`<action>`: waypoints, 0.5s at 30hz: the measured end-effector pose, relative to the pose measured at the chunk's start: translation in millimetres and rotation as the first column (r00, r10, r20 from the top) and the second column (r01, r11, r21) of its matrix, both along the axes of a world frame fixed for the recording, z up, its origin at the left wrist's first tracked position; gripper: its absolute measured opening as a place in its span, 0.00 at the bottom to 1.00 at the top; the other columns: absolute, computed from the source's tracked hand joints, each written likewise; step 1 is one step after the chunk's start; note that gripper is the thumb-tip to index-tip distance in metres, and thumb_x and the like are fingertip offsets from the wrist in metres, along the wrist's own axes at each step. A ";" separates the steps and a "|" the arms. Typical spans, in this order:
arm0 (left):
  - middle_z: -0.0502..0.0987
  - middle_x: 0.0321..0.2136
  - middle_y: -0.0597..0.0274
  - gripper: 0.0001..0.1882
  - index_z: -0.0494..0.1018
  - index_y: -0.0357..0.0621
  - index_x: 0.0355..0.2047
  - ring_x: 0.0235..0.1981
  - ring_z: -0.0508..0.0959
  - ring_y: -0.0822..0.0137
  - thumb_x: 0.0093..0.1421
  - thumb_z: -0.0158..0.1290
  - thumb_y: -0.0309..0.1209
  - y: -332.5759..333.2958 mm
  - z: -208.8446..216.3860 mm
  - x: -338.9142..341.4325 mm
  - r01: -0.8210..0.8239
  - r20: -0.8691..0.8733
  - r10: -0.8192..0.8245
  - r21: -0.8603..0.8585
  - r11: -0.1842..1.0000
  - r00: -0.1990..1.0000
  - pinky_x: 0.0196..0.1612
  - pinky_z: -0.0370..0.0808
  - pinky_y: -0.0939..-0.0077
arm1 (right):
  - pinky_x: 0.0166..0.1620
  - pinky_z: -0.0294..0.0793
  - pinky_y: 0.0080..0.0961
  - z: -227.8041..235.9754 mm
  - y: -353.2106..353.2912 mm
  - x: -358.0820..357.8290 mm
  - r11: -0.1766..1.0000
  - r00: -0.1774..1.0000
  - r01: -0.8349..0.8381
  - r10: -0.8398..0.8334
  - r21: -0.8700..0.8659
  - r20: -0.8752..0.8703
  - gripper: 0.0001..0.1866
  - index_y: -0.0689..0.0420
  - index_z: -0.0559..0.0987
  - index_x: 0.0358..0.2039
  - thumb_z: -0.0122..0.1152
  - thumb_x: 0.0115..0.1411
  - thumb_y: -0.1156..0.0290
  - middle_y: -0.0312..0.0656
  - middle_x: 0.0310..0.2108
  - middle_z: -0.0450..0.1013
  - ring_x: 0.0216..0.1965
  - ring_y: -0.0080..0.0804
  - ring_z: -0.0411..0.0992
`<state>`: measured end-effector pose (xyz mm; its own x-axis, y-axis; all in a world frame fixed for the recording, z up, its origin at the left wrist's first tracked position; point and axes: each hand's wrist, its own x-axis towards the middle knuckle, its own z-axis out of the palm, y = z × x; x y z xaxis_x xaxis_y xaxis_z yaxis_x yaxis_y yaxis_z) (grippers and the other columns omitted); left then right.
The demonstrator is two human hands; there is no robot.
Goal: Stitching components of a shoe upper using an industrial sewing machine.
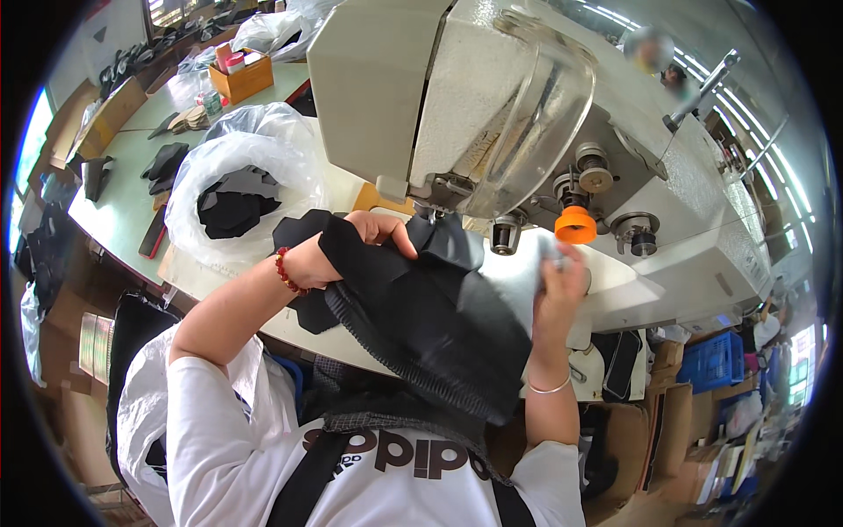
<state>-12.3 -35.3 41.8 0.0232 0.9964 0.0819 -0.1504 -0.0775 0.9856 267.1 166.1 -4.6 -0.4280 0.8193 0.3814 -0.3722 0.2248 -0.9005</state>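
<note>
The left grip (pixel 384 234) is clenched on a large, limp, black fabric piece (pixel 430 321) with a ribbed band along its lower left edge. The fingers curl over its upper part near the needle end of a large off-white metal sewing machine (pixel 373 83), and one fold of the cloth covers part of the palm and wrist. From there the fabric hangs down and to the right, its bulk below the hand and its far lower end near the right forearm. A red beaded bracelet (pixel 285 270) circles the left wrist.

The right grip (pixel 560 290) is raised to the right of the fabric, apart from its upper part and just below a bright orange, cup-shaped plastic part (pixel 575 226) on the machine. Its fingers are bent near a small greyish blur; I cannot tell whether they grasp anything. A thin, pale bangle (pixel 551 387) sits on that wrist.

Left of the left grip, a clear plastic bag (pixel 186 200) stands open, with dark, flat cut pieces (pixel 237 202) inside. Beyond it, a light brown, open-topped box (pixel 243 83) rests on a pale green counter (pixel 118 198).
</note>
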 end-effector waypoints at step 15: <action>0.81 0.36 0.63 0.16 0.78 0.35 0.43 0.37 0.78 0.78 0.52 0.63 0.23 -2.9 6.5 24.8 -0.039 -0.571 0.265 0.377 0.926 0.777 0.38 0.74 0.80 | 0.60 0.70 0.43 57.3 -59.7 19.3 0.511 0.760 -0.107 -0.510 0.853 0.402 0.13 0.63 0.82 0.46 0.61 0.60 0.83 0.50 0.56 0.74 0.57 0.51 0.73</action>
<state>12.5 -38.2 48.2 0.0306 0.9062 0.4217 0.5058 -0.3780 0.7754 286.3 106.4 52.7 -0.6575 0.3739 0.6541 0.2699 0.9275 -0.2588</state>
